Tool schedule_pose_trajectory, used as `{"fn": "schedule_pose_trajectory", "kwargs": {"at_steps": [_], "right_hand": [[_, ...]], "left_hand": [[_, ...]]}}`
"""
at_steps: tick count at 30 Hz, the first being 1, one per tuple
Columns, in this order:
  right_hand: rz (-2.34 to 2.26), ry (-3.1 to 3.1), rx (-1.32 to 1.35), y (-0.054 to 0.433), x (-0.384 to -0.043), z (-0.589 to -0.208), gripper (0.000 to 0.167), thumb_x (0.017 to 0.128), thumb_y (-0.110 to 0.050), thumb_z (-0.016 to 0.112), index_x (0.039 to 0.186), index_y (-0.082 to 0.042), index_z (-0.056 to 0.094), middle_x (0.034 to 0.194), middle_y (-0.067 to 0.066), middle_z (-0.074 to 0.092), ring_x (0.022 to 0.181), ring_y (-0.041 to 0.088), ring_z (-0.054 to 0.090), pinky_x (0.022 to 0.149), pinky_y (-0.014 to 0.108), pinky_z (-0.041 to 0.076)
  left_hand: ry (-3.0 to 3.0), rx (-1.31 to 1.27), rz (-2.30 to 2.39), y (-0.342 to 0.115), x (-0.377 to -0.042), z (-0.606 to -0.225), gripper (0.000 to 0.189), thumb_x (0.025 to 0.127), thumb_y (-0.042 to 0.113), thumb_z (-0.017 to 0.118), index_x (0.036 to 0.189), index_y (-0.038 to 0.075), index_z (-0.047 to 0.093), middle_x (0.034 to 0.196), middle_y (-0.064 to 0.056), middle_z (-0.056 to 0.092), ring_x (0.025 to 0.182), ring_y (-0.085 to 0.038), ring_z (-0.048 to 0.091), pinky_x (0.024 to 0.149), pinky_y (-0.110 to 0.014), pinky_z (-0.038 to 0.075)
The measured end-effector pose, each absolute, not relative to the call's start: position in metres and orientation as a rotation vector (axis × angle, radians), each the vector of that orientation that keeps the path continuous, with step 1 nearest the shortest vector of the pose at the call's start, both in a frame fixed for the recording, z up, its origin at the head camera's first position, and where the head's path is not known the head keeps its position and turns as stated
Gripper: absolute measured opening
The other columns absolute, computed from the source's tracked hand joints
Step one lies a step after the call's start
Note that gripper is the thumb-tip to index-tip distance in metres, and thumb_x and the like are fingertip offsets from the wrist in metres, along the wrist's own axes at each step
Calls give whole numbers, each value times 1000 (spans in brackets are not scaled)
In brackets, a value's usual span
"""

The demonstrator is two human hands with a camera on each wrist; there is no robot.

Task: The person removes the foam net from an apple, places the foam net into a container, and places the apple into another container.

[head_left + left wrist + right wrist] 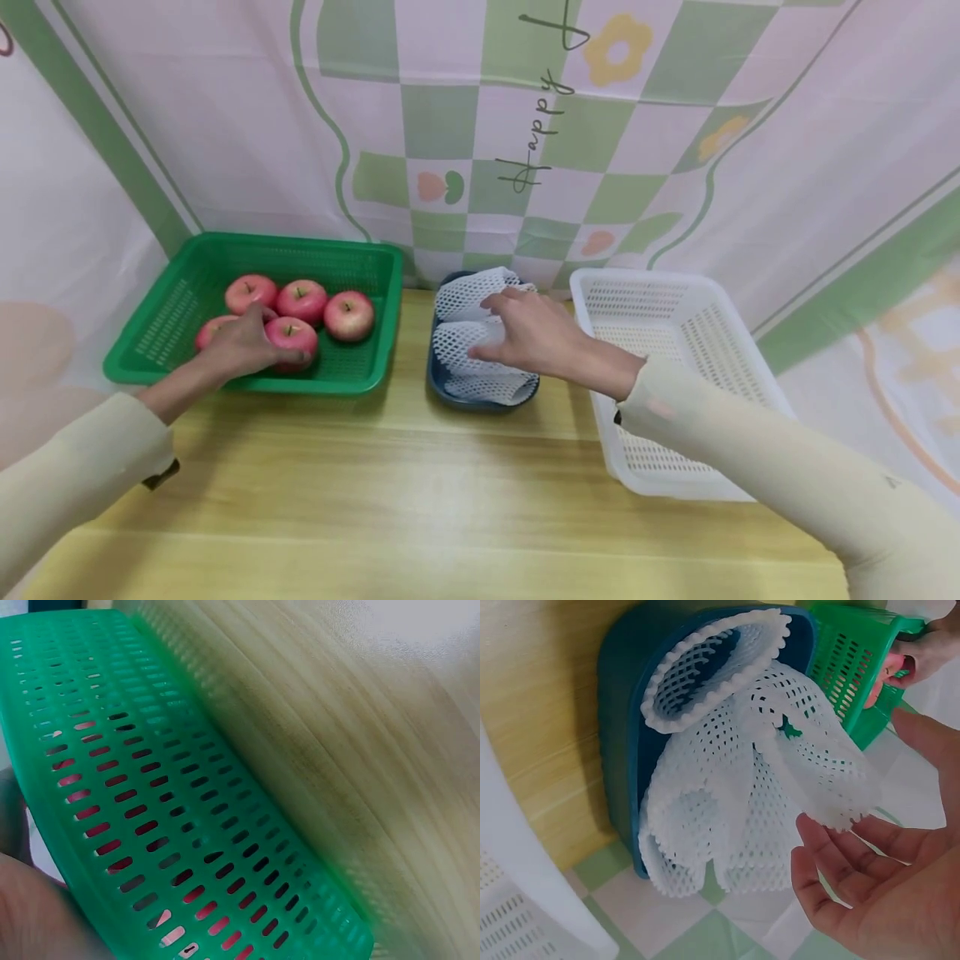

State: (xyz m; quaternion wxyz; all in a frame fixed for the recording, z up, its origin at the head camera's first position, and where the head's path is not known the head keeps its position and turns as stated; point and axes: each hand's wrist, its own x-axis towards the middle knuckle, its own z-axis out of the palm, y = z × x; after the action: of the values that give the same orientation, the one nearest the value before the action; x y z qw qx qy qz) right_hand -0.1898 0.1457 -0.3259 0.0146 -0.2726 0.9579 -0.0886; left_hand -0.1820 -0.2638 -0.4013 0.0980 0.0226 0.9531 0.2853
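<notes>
My left hand [242, 343] reaches into a green basket [365, 382] and grips the front red apple [291, 336], thumb at its near side and fingers over its back. Several more apples [348, 316] lie around it. In the left wrist view the basket's slotted wall hides most of that hand. My right hand [536, 332] hovers over a dark blue bin [435, 385] with white foam fruit nets [697, 802] inside. Its thumb and fingers are spread apart, fingertips right at the edge of one net [817, 769] in the right wrist view.
A white slotted basket [708, 333] stands at the right, with the right forearm across it. The wooden table [420, 492] runs in front of the containers. Behind them hangs a checkered cloth [442, 117].
</notes>
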Motion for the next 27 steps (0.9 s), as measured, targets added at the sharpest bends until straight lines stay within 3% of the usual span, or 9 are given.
{"fn": "schedule_pose_trajectory", "kwargs": {"at_steps": [10, 20, 27], "right_hand": [[-330, 3028, -869, 163, -180, -324, 62, 92, -44, 80, 134, -1, 68, 128, 17, 72, 112, 35, 71, 92, 52, 59], [-338, 3054, -815, 187, -178, -323, 58, 93, -39, 80, 134, 0, 68, 126, 17, 73, 106, 30, 72, 85, 52, 61], [-358, 3065, -761, 210, -174, -321, 56, 93, -39, 80, 135, -3, 66, 124, 15, 73, 103, 31, 74, 82, 52, 61]], "left_hand": [[2775, 77, 814, -264, -185, -405, 84, 88, 47, 84, 131, -11, 40, 103, -22, 63, 85, -32, 59, 70, -36, 49], [2745, 100, 823, -267, -185, -408, 72, 88, 44, 84, 121, -6, 42, 97, -15, 59, 82, -29, 55, 70, -36, 46], [2778, 194, 734, -267, -184, -408, 81, 90, 39, 80, 131, -17, 39, 116, -37, 63, 96, -40, 64, 83, -53, 54]]}}
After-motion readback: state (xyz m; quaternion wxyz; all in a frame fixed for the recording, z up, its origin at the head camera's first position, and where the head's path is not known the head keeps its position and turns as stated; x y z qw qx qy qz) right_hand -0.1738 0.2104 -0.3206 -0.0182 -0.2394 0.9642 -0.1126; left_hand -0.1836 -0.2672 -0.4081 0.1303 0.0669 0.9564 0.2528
